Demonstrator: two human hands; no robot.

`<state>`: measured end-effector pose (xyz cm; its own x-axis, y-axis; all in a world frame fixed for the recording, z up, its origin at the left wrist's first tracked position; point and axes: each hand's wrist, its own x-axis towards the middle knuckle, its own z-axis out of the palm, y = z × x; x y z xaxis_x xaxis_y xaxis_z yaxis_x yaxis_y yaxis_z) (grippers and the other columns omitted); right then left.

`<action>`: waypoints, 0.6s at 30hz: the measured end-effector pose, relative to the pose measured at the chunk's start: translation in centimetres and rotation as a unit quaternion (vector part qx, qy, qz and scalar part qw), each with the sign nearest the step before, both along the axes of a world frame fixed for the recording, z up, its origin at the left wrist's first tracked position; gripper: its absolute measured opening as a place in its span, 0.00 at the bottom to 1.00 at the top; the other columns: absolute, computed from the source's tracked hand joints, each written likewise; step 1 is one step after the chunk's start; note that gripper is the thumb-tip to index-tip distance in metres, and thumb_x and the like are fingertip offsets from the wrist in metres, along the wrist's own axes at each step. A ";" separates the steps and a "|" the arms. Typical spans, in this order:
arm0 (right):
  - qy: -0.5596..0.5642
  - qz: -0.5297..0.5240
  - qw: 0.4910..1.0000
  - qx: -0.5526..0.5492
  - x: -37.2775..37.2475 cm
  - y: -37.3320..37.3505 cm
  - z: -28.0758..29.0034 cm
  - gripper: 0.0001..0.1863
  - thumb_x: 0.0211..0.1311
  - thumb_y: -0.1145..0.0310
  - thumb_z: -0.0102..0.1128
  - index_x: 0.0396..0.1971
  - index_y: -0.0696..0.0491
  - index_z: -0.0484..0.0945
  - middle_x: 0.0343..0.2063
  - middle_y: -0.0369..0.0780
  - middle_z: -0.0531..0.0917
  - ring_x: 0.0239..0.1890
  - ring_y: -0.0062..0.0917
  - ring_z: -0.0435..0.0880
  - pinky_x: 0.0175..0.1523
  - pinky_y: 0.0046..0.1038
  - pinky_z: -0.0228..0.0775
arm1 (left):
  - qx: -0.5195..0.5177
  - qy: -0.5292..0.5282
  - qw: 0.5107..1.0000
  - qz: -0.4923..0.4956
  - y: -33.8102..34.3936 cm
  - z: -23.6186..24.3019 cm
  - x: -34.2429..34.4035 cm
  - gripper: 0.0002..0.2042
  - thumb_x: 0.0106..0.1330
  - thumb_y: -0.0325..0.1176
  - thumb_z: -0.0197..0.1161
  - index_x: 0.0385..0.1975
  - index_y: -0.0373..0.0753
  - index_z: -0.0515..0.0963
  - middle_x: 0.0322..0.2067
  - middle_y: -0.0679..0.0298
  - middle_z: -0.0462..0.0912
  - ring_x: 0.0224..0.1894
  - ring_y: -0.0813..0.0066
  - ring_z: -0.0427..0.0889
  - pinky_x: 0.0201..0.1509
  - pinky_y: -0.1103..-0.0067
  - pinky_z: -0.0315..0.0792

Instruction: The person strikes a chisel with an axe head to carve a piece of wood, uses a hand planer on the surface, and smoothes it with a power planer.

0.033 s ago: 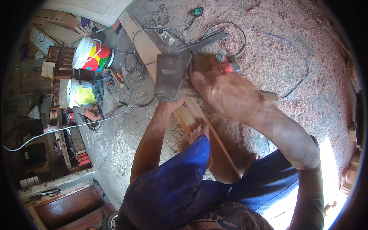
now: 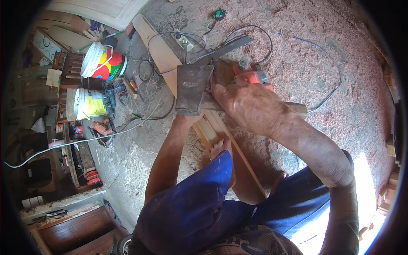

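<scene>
At left, two plastic buckets, one multicoloured (image 2: 102, 63) and one yellow and white (image 2: 91, 104), stand on the rough grey floor (image 2: 123, 159). The left hand (image 2: 190, 119) is mostly hidden behind the mallet (image 2: 193, 90); its grip cannot be told. The mallet's head, a scuffed, dark brown block, overlaps the timber (image 2: 208, 131) in view; contact cannot be confirmed. The timber's long axis runs from upper left to lower right, its faces smooth and pale to reddish, a bare foot (image 2: 221, 148) on it. The right hand (image 2: 254, 106) is closed around the mallet's handle, which runs crosswise; the head lies to its left, nearer the left hand. Beyond the right hand sits a red power tool (image 2: 250, 77), near curly pinkish shavings (image 2: 304, 63).
</scene>
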<state>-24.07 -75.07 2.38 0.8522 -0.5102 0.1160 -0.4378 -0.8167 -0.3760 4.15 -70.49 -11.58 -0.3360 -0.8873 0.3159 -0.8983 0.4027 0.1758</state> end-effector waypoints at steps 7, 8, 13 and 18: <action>-0.101 -0.010 0.995 -0.002 -0.5 0.5 1.4 0.18 0.59 0.74 0.63 0.49 0.61 0.74 0.34 0.49 0.88 0.35 0.37 0.91 0.37 0.37 0.84 | 0.051 0.056 0.996 0.046 1.0 1.2 -1.7 0.25 0.68 0.40 0.67 0.62 0.39 0.70 0.56 0.61 0.77 0.61 0.66 0.74 0.67 0.70 0.67; -0.122 -0.011 0.993 -0.001 -0.4 0.6 1.7 0.18 0.59 0.74 0.62 0.49 0.61 0.74 0.33 0.48 0.88 0.35 0.37 0.91 0.37 0.37 0.84 | 0.035 0.041 0.998 0.045 1.2 1.6 -1.7 0.25 0.69 0.40 0.66 0.62 0.39 0.70 0.56 0.61 0.77 0.61 0.66 0.74 0.67 0.70 0.67; -0.011 -0.011 1.000 0.022 0.7 0.5 -0.1 0.23 0.55 0.73 0.67 0.50 0.59 0.71 0.34 0.48 0.84 0.33 0.41 0.89 0.33 0.39 0.82 | 0.121 0.185 0.974 0.054 0.8 0.1 -0.2 0.22 0.68 0.38 0.68 0.58 0.39 0.72 0.52 0.61 0.79 0.58 0.66 0.76 0.62 0.71 0.70; -0.088 -0.002 0.995 0.056 0.0 0.6 2.5 0.18 0.56 0.74 0.64 0.46 0.59 0.71 0.34 0.49 0.85 0.32 0.42 0.90 0.33 0.38 0.82 | 0.106 0.247 0.961 0.061 1.5 2.1 -1.7 0.20 0.62 0.32 0.73 0.52 0.38 0.76 0.47 0.59 0.81 0.50 0.63 0.81 0.56 0.69 0.74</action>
